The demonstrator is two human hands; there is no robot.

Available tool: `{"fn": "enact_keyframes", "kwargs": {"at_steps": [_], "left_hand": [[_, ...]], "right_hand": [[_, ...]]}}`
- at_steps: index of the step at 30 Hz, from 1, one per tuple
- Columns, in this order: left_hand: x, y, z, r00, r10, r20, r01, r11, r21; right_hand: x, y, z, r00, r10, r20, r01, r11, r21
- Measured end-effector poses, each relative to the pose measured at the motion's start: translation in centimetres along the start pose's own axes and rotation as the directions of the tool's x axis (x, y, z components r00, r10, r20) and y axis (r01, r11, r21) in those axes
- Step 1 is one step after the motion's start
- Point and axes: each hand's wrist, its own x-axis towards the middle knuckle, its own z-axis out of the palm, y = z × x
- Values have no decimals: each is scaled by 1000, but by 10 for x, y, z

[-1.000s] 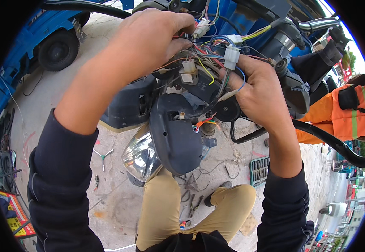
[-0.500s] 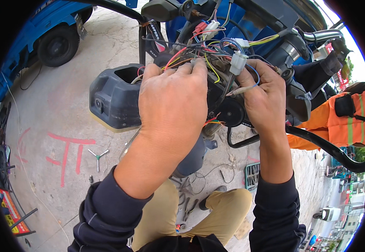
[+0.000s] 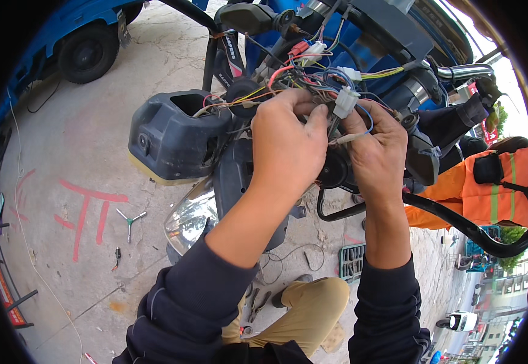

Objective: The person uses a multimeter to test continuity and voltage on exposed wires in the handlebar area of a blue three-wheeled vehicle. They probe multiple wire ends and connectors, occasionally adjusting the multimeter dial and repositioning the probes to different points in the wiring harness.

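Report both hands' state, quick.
Left hand: fingers curled at the wires; hold hidden, can't tell.
Right hand: closed on wires just below the white connector.

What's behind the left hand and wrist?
Past the left hand and wrist, a dark headlight shell shows on the left, a round black disc on the right, coloured wires above. The shell's middle is covered, as is anything within the hand's grasp.
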Motion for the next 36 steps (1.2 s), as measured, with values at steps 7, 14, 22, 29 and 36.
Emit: {"fn": "enact_keyframes", "kwargs": {"at_steps": [7, 14, 22, 29, 36], "left_hand": [[20, -4, 16, 990, 19, -136, -45, 980, -196], [26, -8, -3, 997, 50, 66, -34, 975, -221], [34, -4, -19, 986, 47, 160, -33, 995, -89], [31, -8, -1, 999, 42, -5, -42, 980, -196], [25, -7, 19, 973, -46, -225, 4, 982, -187]], "right_hand": [[2, -2, 4, 1000, 23, -15, -23, 1000, 11], [3, 2, 7, 979, -101, -174, 67, 979, -194], [12, 9, 21, 915, -289, -282, 180, 918, -355], [9, 10, 20, 932, -223, -287, 131, 942, -308], [5, 3, 17, 955, -198, -221, 130, 948, -290]]}}
